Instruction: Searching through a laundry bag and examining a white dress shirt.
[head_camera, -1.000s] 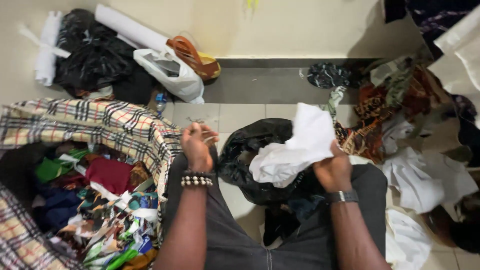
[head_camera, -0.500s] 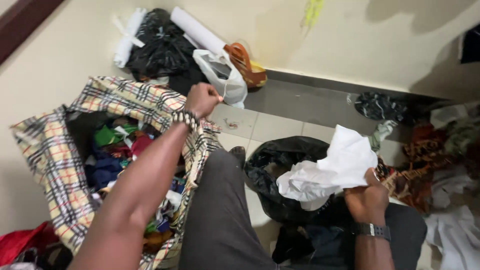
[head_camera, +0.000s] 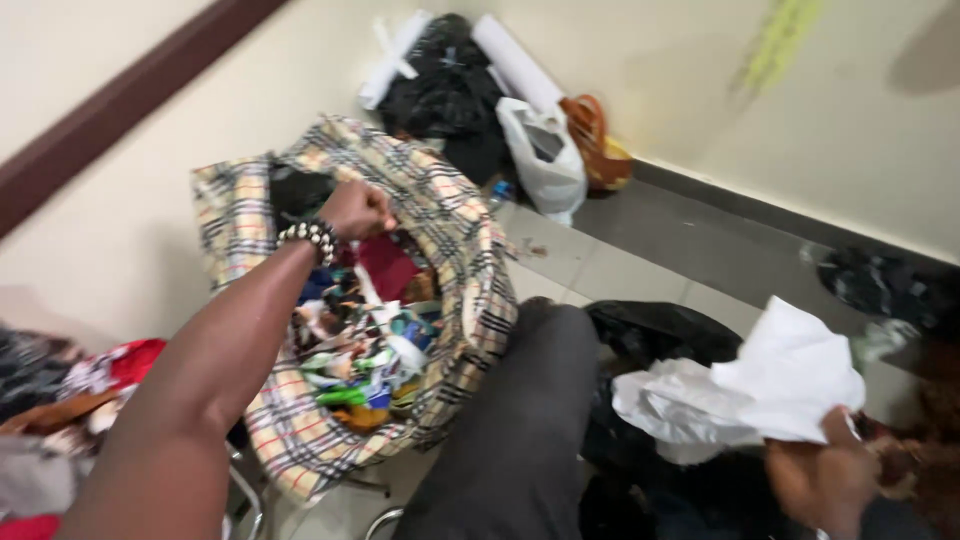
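Nearest the camera, at the lower right, the right hand (head_camera: 825, 485) is blurred but closed around a bunched piece of white fabric (head_camera: 760, 395), gripping its lower edge so the rest billows up and to the left over a black plastic bag (head_camera: 655, 335) lying on the tiled floor (head_camera: 600, 270). A dark trouser leg (head_camera: 520, 420) runs between the two arms. Farther out on the left, the left hand (head_camera: 355, 210), with a beaded bracelet (head_camera: 308, 236) at the wrist, is curled into a loose fist over the open mouth of a large plaid bag (head_camera: 470, 290); whether it pinches a small scrap cannot be told. The bag is packed with colourful fabric scraps (head_camera: 360, 350). To do this well, I judge the left hand should stay well over the opening and not the rim, so nothing falls to the floor, while the right keeps its firm hold on the white fabric. Beyond, against the wall, lie a white plastic bag (head_camera: 545, 155) and a rolled white sheet (head_camera: 515, 60).
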